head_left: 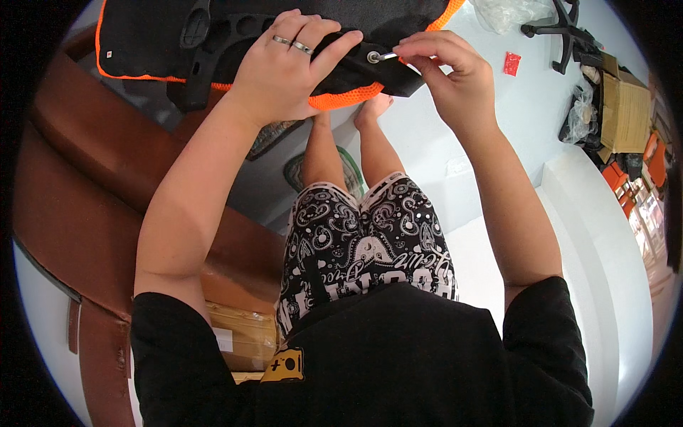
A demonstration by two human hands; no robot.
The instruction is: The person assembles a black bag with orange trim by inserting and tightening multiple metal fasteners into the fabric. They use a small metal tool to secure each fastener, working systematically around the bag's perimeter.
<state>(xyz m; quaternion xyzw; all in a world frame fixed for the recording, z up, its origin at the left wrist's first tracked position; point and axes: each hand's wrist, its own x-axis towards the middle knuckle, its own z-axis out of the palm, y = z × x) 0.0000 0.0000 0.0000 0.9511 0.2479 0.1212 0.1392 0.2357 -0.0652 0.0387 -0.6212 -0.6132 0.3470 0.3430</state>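
A black cushioned chair part [142, 35] with bright orange mesh trim [348, 96] lies across the top of the head view. Against it sits a black plastic bracket [242, 43] with round recesses. My left hand [292, 67], with two rings, rests spread over the black parts, fingers apart. At the bar's right end is a silver bolt with a washer [373, 57]. My right hand [455, 71] pinches a small metal hex key [388, 55] between thumb and fingers, its other end at the bolt head. The bracket's far side is hidden under my left hand.
A brown sofa [85, 192] fills the left, with a taped carton [249, 327] near my left elbow. To the far right are a black wheeled chair base [565, 35], a red packet [511, 64] on the floor and an open cardboard box [626, 114].
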